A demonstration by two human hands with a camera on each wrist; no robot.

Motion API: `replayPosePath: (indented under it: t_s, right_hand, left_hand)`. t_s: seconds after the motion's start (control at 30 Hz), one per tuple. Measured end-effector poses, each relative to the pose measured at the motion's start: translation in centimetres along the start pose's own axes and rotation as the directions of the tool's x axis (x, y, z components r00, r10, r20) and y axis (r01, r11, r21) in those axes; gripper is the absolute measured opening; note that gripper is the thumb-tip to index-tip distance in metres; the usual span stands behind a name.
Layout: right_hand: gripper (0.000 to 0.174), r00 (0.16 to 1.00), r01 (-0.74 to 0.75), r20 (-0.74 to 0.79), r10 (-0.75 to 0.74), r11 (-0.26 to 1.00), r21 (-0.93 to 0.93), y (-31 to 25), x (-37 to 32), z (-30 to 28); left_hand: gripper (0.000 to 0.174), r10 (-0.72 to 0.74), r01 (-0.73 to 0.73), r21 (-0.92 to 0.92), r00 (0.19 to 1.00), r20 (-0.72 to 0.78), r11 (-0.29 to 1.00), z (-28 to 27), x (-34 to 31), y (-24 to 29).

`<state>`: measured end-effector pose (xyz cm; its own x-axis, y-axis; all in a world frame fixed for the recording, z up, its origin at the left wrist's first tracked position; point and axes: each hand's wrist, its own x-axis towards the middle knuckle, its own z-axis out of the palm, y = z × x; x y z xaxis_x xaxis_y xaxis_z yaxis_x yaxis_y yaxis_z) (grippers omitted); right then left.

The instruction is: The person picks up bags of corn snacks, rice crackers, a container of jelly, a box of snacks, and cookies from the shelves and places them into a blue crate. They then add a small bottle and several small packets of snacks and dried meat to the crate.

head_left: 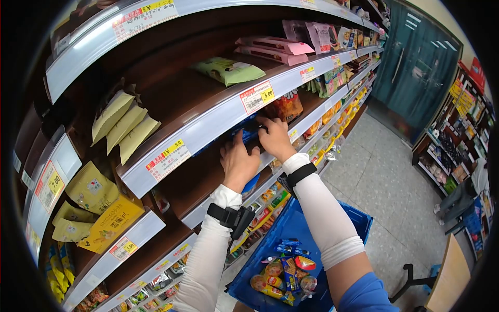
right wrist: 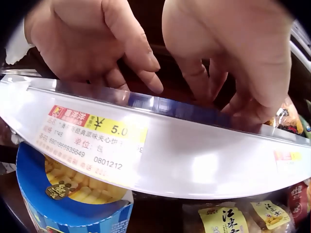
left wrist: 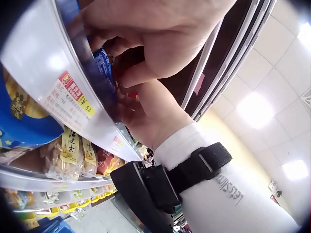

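Observation:
Blue packets [head_left: 246,126] lie on the shelf behind its label strip; a blue wrapper [left wrist: 103,68] also shows in the left wrist view. My left hand [head_left: 240,164] reaches over the shelf edge beside them, index finger extended, other fingers loosely bent [right wrist: 92,43]. Just to its right, my right hand [head_left: 275,138] reaches in with bent fingers pointing down behind the strip [right wrist: 233,53]. The strip hides its fingertips, so whether they pinch a packet cannot be told. An orange-red packet [head_left: 289,106] sits beyond the right hand.
Below my arms stands a blue basket [head_left: 358,216] with several snack packs [head_left: 291,273]. Green [head_left: 228,70] and pink packets [head_left: 275,46] lie on the shelf above. Yellow packets [head_left: 93,187] are at left. A wooden-topped seat [head_left: 451,273] and a person [head_left: 468,192] are at right.

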<state>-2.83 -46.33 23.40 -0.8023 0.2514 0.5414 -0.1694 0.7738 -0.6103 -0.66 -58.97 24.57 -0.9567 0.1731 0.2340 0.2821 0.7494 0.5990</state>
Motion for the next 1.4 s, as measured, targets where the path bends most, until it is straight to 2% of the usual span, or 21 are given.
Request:
replayPosePath:
  t_s: [0.03, 0.17, 0.23, 0.3, 0.4, 0.47, 0.53, 0.57, 0.67, 0.8, 0.87, 0.93, 0.97, 1.07, 1.13, 1.17, 1.2, 1.23, 1.3, 1.33, 1.4]
  right_hand:
    - [0.037, 1.000, -0.003, 0.003, 0.003, 1.000, 0.001, -0.1, -0.2, -0.1]
    - [0.027, 0.997, 0.009, -0.073, -0.006, 0.999, 0.046, -0.6, -1.2, -1.2]
    - [0.025, 0.995, 0.013, -0.098, -0.004, 0.996, 0.086, -0.6, -1.5, -1.6]
    - [0.021, 0.987, 0.018, -0.154, 0.040, 0.933, 0.359, -0.4, -2.2, -2.1]
    - [0.016, 0.963, 0.059, -0.261, 0.065, 0.896, 0.441, -0.1, -3.9, -2.9]
    - [0.013, 0.949, 0.014, -0.271, 0.161, 0.837, 0.548, -0.8, -5.7, -4.2]
    - [0.012, 0.951, 0.076, -0.297, 0.084, 0.868, 0.490, -0.4, -8.1, -4.8]
    - [0.012, 0.948, -0.030, -0.257, 0.188, 0.856, 0.516, -0.4, -10.7, -5.4]
    - [0.012, 0.936, -0.030, -0.314, 0.158, 0.926, 0.377, 1.5, -14.9, -5.6]
    - [0.013, 0.915, -0.171, -0.285, 0.284, 0.916, 0.363, 4.1, -21.5, -6.8]
    - [0.013, 0.905, -0.284, -0.248, 0.346, 0.925, 0.253, 5.6, -25.2, -7.5]
    - [0.011, 0.896, -0.341, -0.201, 0.396, 0.903, 0.261, 8.2, -29.0, -7.2]
    - [0.011, 0.871, -0.427, -0.167, 0.462, 0.880, 0.211, 10.2, -31.2, -6.6]
    - [0.012, 0.807, -0.574, -0.095, 0.582, 0.812, 0.104, 16.3, -37.9, -4.5]
    - [0.013, 0.772, -0.631, -0.054, 0.633, 0.774, 0.047, 19.1, -41.2, -3.7]
    - [0.014, 0.681, -0.731, -0.037, 0.731, 0.682, 0.029, 20.1, -42.5, -3.5]
    - [0.015, 0.575, -0.818, -0.021, 0.818, 0.576, 0.008, 21.1, -43.8, -3.1]
    - [0.015, 0.573, -0.819, -0.017, 0.819, 0.573, 0.004, 22.3, -45.1, -2.7]
    - [0.017, 0.451, -0.888, -0.059, 0.891, 0.454, 0.067, 24.3, -47.3, -1.7]
    - [0.017, 0.447, -0.890, -0.053, 0.893, 0.450, 0.066, 25.2, -48.4, -1.3]
    - [0.016, 0.416, -0.907, -0.077, 0.906, 0.419, 0.027, 26.7, -50.5, -0.6]
  left_hand:
    - [0.059, 0.072, -0.072, 0.002, 0.996, -0.046, 0.997, 0.1, -0.3, -0.1]
    - [0.046, 0.131, -0.135, -0.027, 0.985, -0.110, 0.991, -0.2, -1.8, 0.8]
    - [0.035, 0.230, -0.260, -0.089, 0.940, -0.251, 0.962, -0.5, -2.6, 1.2]
    - [0.033, 0.246, -0.291, -0.118, 0.922, -0.298, 0.949, -0.8, -3.7, 2.0]
    - [0.026, 0.312, -0.389, -0.138, 0.868, -0.386, 0.911, -1.0, -5.4, 2.3]
    - [0.028, 0.329, -0.419, -0.169, 0.859, -0.392, 0.892, -0.8, -6.6, 2.7]
    - [0.033, 0.377, -0.506, -0.221, 0.814, -0.442, 0.834, 0.0, -8.1, 3.0]
    - [0.038, 0.271, -0.448, -0.382, 0.859, -0.434, 0.809, 1.0, -9.6, 3.2]
    - [0.029, 0.287, -0.409, -0.378, 0.896, -0.338, 0.830, 3.6, -11.1, 1.9]
    - [0.019, 0.286, -0.358, -0.478, 0.933, -0.218, 0.803, 6.8, -15.2, 1.1]
    - [0.014, 0.198, -0.224, -0.678, 0.973, -0.117, 0.700, 10.4, -17.5, -0.1]
    - [0.013, 0.095, -0.056, -0.768, 0.995, 0.006, 0.638, 14.8, -20.2, -1.3]
    - [0.013, 0.066, 0.024, -0.730, 0.993, 0.094, 0.683, 17.1, -21.5, -2.2]
    - [0.013, 0.009, 0.187, -0.598, 0.951, 0.309, 0.780, 24.2, -25.4, -5.2]
    - [0.013, 0.038, 0.192, -0.562, 0.928, 0.372, 0.805, 28.3, -27.5, -6.6]
    - [0.014, 0.021, 0.254, -0.523, 0.886, 0.464, 0.814, 29.8, -28.2, -7.0]
    - [0.014, 0.016, 0.261, -0.522, 0.884, 0.467, 0.812, 31.3, -28.6, -7.4]
    - [0.015, 0.068, 0.212, -0.480, 0.862, 0.502, 0.851, 32.8, -29.0, -7.9]
    - [0.022, 0.116, 0.176, -0.376, 0.763, 0.636, 0.910, 35.2, -29.4, -8.7]
    - [0.022, 0.109, 0.181, -0.371, 0.762, 0.639, 0.911, 36.0, -29.7, -8.9]
    - [0.025, 0.172, 0.034, -0.263, 0.676, 0.717, 0.964, 37.6, -30.4, -9.2]
